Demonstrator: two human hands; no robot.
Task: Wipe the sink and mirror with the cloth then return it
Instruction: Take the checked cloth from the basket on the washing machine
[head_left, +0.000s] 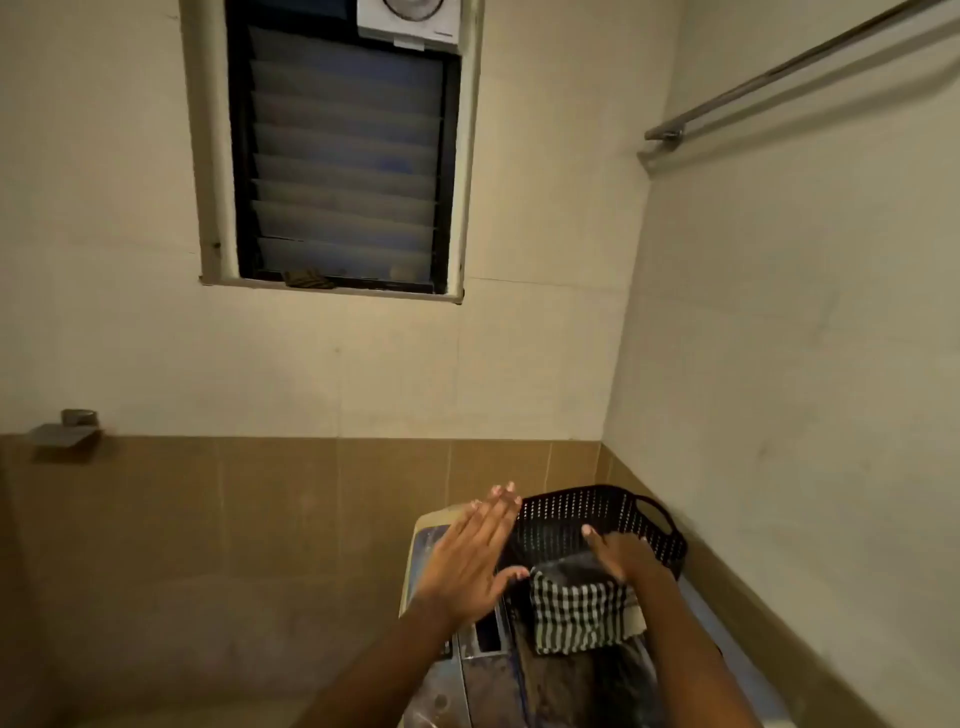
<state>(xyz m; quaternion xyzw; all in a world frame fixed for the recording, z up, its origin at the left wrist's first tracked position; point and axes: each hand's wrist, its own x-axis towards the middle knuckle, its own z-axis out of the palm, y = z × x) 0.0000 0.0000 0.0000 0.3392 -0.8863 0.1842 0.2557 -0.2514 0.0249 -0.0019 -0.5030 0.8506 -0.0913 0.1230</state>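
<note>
Head view: tiled corner, black basket (597, 519) and striped cloth (576, 613) atop machine (483, 670).

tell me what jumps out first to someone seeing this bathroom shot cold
Two bare hands at bottom centre: the left hand hovers flat and open, the right hand presses on a striped cloth beside a black perforated basket. Above them, a dark louvred window dominates the cream wall.

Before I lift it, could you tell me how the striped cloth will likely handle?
The striped cloth is probably floppy: it drapes in folds over the basket edge. It looks thin, so likely light. The right hand rests on it; an unsupported end would likely sag.
</note>
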